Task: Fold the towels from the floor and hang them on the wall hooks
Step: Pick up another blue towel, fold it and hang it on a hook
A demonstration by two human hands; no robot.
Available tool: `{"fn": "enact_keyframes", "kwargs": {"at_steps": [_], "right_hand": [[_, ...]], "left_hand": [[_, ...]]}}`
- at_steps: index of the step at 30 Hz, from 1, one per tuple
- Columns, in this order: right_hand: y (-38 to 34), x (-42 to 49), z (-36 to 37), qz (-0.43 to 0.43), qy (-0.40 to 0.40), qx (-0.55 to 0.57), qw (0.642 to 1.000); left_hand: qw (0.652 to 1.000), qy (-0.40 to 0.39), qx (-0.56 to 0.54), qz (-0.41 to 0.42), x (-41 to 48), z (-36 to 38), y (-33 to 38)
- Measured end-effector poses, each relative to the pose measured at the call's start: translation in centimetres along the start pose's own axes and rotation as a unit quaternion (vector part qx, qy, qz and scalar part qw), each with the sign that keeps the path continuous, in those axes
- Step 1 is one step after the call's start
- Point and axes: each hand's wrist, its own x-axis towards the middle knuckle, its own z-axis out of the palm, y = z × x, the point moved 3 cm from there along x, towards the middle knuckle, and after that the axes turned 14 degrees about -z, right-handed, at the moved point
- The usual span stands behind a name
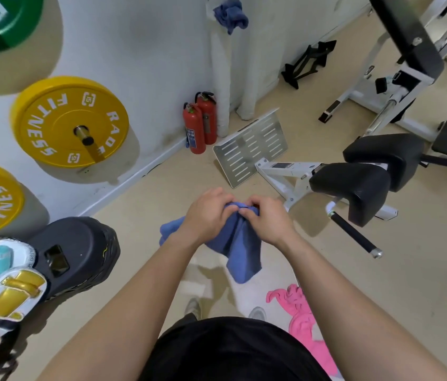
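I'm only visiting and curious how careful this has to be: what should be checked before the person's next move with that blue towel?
1. Grip on the blue towel: ok, left hand and right hand both pinch its top edge.
2. Towel off the floor: ok, it hangs in the air.
3. Fold tidy: not ok, the cloth hangs bunched.
4. Free wall hook: cannot tell, only a hung towel shows up there.
5. Floor cleared: not ok, a pink towel lies on it.

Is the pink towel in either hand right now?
No: the crumpled pink cloth towel lies on the beige floor, while the left hand and right hand both grip the blue cloth towel.
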Motion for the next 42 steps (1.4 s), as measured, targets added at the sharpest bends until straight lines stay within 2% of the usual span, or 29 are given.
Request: {"fn": "enact_keyframes", "kwargs": {"at_steps": [5,8,11,16,23,26,36,39,42], "right_hand": [[-1.3,0.5,0.2,-0.024,-0.017,0.012,0.999],[-1.9,1.3,-0.6,-0.037,-0.032,0.003,0.999],[-2.0,1.7,-1.5,-0.049,-0.044,-0.002,0.998],[-0.8,1.6,-3.4,-0.037,-0.023,0.011,0.999],[1.3,1.0,-6.4,-0.024,0.034,0.017,0.999],[1.8,1.2,-7.3,-0.018,0.058,0.019,0.998],[5.0,0.8,-8.4,0.039,0.099,0.021,0.994],[5.1,0.1,-6.8,0.056,0.085,0.037,0.994],[3.7,-0.4,-4.3,0.041,0.078,0.058,0.994]], "left_hand": [[0.996,0.057,-0.072,-0.006,-1.6,-0.6,-1.7],[0.99,0.12,-0.075,-0.023,-2.3,-0.8,-3.2],[0.985,0.143,-0.086,-0.048,-2.4,-0.9,-4.1],[0.977,0.124,-0.135,-0.106,-2.5,-0.7,-5.3],[0.969,0.06,-0.12,-0.209,-3.0,-0.9,-7.9],[0.958,0.034,-0.152,-0.24,-3.4,-0.9,-9.2],[0.949,0.113,-0.151,-0.254,-4.1,-3.4,-11.6],[0.947,0.125,-0.183,-0.232,-3.5,-4.0,-9.2],[0.951,0.097,-0.211,-0.206,-2.3,-3.0,-4.8]]}}
